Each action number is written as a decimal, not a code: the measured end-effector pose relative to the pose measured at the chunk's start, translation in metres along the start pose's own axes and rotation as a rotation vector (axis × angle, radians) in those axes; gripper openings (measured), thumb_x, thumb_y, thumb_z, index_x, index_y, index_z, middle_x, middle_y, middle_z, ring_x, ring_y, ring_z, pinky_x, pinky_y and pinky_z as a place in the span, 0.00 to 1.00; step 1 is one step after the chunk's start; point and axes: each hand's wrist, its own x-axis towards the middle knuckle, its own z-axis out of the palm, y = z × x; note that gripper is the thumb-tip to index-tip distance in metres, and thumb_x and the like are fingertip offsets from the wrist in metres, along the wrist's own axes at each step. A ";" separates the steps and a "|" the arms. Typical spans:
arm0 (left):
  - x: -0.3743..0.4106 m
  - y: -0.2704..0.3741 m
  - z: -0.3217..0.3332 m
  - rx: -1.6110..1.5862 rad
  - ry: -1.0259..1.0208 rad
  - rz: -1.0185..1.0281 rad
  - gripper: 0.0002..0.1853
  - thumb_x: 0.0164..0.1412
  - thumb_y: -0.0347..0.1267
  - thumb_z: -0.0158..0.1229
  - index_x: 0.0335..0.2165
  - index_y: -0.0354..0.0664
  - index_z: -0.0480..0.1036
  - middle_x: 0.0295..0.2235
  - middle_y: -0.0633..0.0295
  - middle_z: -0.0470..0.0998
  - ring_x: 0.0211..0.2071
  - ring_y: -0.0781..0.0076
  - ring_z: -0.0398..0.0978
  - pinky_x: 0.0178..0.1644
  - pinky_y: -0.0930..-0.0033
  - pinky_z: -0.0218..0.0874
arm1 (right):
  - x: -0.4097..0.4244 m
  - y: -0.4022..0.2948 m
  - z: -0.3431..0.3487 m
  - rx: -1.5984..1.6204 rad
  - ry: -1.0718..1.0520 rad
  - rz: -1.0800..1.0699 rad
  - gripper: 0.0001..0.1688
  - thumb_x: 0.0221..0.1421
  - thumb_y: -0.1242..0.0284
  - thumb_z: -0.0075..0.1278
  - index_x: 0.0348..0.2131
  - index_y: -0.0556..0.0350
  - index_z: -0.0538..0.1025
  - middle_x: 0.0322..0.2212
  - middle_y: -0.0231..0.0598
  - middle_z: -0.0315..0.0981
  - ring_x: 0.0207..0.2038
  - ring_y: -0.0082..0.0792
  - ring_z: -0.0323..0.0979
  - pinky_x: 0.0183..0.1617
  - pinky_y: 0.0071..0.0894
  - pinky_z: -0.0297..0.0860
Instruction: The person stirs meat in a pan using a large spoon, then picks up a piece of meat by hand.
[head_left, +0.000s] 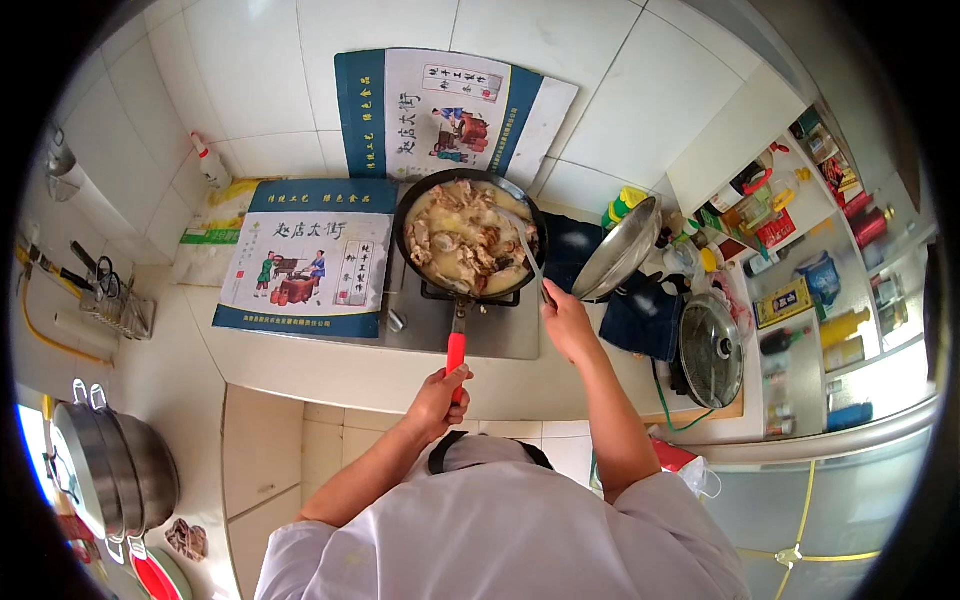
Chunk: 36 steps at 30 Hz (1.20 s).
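A black wok (403, 225) sits over the burner of a steel gas stove (420, 330), filled with meat pieces in pale, bubbling broth (465, 225). Its red handle (456, 352) points towards me, and my left hand (442, 399) is closed around the lower part of it. My right hand (568, 321) grips the dark handle of a metal spatula or ladle (531, 255). The tool's shaft slants over the wok's right rim, with its head at the food; the exact shape of the head is unclear.
One printed cardboard panel (300, 259) covers the stove's left side; another (457, 112) stands against the tiles. A metal lid (619, 251) leans at the right, near dark blue cloth (645, 319) and a glass-lidded pan (711, 352). Shelves hold bottles. A steamer pot (124, 469) stands lower left.
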 end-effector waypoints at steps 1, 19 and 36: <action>0.000 0.000 0.000 -0.004 -0.004 0.001 0.15 0.66 0.43 0.46 0.40 0.43 0.63 0.16 0.68 0.60 0.14 0.81 0.48 0.17 0.76 0.39 | 0.002 0.001 0.001 -0.013 0.010 -0.021 0.26 0.57 0.72 0.44 0.56 0.53 0.66 0.44 0.55 0.72 0.46 0.52 0.70 0.49 0.39 0.66; 0.002 -0.003 -0.002 -0.009 -0.014 0.008 0.17 0.64 0.45 0.49 0.39 0.43 0.63 0.16 0.68 0.59 0.14 0.80 0.49 0.17 0.75 0.39 | 0.023 0.000 -0.054 0.492 -0.406 0.353 0.28 0.62 0.69 0.43 0.60 0.42 0.61 0.20 0.22 0.57 0.17 0.13 0.50 0.18 0.16 0.50; 0.002 -0.002 0.003 0.011 0.038 0.000 0.17 0.65 0.45 0.47 0.40 0.42 0.62 0.15 0.69 0.57 0.14 0.80 0.47 0.17 0.75 0.38 | -0.019 0.008 -0.094 0.479 -0.448 0.311 0.29 0.62 0.70 0.42 0.61 0.46 0.59 0.19 0.23 0.54 0.16 0.14 0.49 0.17 0.18 0.49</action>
